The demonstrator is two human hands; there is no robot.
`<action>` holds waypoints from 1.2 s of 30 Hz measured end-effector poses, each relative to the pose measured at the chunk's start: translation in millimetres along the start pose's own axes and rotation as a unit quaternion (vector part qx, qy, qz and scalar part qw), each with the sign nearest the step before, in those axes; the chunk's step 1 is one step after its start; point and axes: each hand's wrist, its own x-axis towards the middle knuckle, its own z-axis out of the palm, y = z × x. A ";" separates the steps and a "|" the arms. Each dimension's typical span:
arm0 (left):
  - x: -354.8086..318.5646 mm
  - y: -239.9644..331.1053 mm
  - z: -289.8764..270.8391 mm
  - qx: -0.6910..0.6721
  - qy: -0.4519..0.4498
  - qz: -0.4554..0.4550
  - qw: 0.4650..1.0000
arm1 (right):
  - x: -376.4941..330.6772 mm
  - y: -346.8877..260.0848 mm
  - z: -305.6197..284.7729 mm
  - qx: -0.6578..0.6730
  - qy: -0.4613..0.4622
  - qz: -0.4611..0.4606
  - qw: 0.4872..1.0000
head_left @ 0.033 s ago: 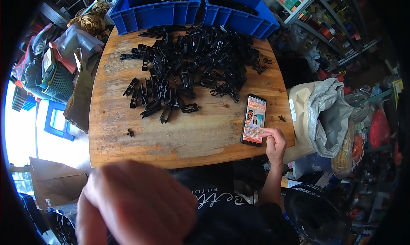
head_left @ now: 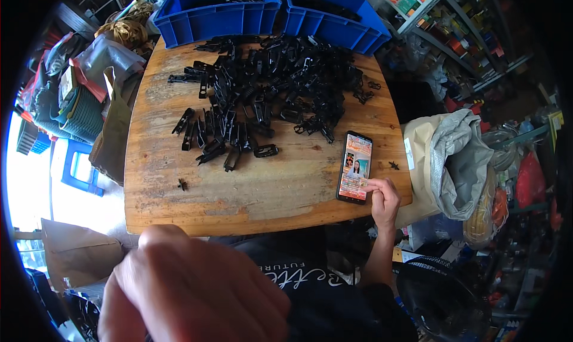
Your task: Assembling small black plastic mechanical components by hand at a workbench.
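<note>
Wooden table, lettered phone at half-curled right hand; left hand blurred, both grips unclear; white-lettered shirt.

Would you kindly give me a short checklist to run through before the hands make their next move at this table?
1. Right grip away from the phone: not ok; its fingers overlap the lower right of the screen.
2. Left grip holding nothing: cannot tell; it looms close to the camera, fingertips hidden.
3. Phone lying fully on the wooden table: ok; it lies right of centre with its screen lit.
4. Small black pieces all with the heap of black parts: not ok; one piece lies apart at the near left.
5. Blue bins upright: ok; both stand open-topped beyond the heap.
</note>
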 end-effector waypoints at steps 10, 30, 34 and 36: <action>32.2 11.2 10.0 -0.057 -0.095 -0.059 0.992 | -10.2 3.2 -4.7 -0.010 0.026 0.027 0.999; 23.5 15.6 11.9 -0.031 -0.086 -0.012 0.996 | -12.9 -9.7 -1.3 -0.024 -0.014 0.007 1.000; 28.6 17.3 4.1 -0.030 -0.133 -0.018 0.991 | -14.4 -10.7 0.0 -0.028 -0.023 -0.003 0.999; 29.1 17.4 2.3 -0.029 -0.156 -0.021 0.987 | -15.2 -10.1 2.8 -0.026 -0.024 -0.009 0.999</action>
